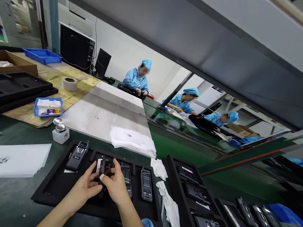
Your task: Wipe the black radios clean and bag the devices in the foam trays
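Both my hands hold one black handheld radio (pixel 102 174) on its edge over a black foam tray (pixel 57 186). My left hand (pixel 85 184) grips its near side with thumb and fingers. My right hand (pixel 115 185) pinches it from the right; one fingertip wears a white wrap. More black radios lie in the tray's slots: one (pixel 77 155) at the left, one (pixel 126 177) under my right hand, one (pixel 146 184) further right.
White wipes (pixel 133 141) and cloths (pixel 170 207) lie by the tray. A small white bottle (pixel 60 132), a blue bin (pixel 48 107), a tape roll (pixel 69 83) and further trays of radios (pixel 200 198) surround it. Three people in blue work along the green conveyor (pixel 181 132).
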Available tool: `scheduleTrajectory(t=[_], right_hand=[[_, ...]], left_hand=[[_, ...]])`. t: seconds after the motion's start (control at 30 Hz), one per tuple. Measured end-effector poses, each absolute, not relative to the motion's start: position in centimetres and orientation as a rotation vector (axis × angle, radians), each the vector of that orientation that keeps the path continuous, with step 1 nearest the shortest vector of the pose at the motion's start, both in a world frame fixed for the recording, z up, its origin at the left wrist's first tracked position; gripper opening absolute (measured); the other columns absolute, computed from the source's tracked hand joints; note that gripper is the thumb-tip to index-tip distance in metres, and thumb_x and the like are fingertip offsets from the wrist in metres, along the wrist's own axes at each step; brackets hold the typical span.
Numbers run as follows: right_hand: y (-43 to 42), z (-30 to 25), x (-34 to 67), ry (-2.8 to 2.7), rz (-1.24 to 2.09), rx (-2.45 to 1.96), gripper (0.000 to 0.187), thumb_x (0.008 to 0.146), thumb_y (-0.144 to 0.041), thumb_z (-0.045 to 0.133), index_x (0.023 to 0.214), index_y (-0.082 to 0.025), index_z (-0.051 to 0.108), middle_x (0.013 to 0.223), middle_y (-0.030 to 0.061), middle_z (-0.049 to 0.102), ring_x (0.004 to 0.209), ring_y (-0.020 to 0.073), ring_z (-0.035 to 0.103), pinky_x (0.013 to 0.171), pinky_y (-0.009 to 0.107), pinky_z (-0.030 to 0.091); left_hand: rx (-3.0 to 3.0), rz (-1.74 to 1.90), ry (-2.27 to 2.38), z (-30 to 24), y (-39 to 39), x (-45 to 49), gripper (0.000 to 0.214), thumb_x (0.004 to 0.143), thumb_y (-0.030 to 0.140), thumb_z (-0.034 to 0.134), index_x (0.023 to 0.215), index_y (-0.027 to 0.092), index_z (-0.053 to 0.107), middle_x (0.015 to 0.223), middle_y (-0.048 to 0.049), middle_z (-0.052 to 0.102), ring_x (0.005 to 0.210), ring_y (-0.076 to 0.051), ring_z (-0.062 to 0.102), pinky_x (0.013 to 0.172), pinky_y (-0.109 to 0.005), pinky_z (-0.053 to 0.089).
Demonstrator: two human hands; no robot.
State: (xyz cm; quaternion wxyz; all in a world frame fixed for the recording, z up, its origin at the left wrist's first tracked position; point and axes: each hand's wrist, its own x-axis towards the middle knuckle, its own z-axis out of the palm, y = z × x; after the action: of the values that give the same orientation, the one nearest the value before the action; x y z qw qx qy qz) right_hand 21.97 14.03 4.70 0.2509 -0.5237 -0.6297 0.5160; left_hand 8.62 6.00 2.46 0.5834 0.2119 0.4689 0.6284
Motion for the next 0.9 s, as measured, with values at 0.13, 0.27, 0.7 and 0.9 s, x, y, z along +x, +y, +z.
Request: scheduleTrajectory(t=[0.13,0.27,0.7,0.9], right_hand=[[14.0,6.3,20.0,-2.032,0.990,-1.656,0.088,0.083,-0.028,0.063,0.161,-0.015,0.026,0.141,0.0165,0.056,0.125,0.0302,0.061,0.101,0.038,0.051],[13.9,6.6,17.5,-2.267,0.753,-1.808,0.088,0.085,-0.027,0.058,0.163,-0.010,0.021,0.141,0.0213,0.052,0.121,0.0350,0.063,0.103,0.045,0.050],[14.0,5.8,18.4,-2.187,0.715,-1.558,0.070,0.091,-0.032,0.059,0.156,-0.015,0.040,0.151,0.0170,0.046,0.137,0.0333,0.048,0.110,0.046,0.046],[16.1,6.0,17.3,-1.815,1.318,-1.009,0.049,0.090,-0.044,0.057,0.127,-0.015,0.067,0.105,0.0098,0.068,0.088,0.0203,0.064,0.081,0.032,0.055]], left_hand=[[0.910,1.500,1.827,3.1,5.9,4.1,0.083,0.074,0.037,0.083,0.150,0.026,0.050,0.114,-0.0107,0.069,0.093,-0.026,0.064,0.082,-0.032,0.050],[1.391,0.915,2.553,3.3,6.4,1.5,0.073,0.094,0.046,0.053,0.157,0.015,0.038,0.117,-0.0189,0.062,0.110,-0.037,0.056,0.080,-0.038,0.048],[0.595,1.452,1.697,3.7,5.2,-2.1,0.098,0.067,0.047,0.086,0.151,0.015,0.045,0.098,-0.0115,0.070,0.082,-0.028,0.066,0.068,-0.036,0.054],[0.058,1.421,1.053,3.7,0.5,0.3,0.067,0.069,0.037,0.092,0.122,0.005,0.067,0.104,-0.0227,0.074,0.073,-0.024,0.069,0.061,-0.034,0.060]])
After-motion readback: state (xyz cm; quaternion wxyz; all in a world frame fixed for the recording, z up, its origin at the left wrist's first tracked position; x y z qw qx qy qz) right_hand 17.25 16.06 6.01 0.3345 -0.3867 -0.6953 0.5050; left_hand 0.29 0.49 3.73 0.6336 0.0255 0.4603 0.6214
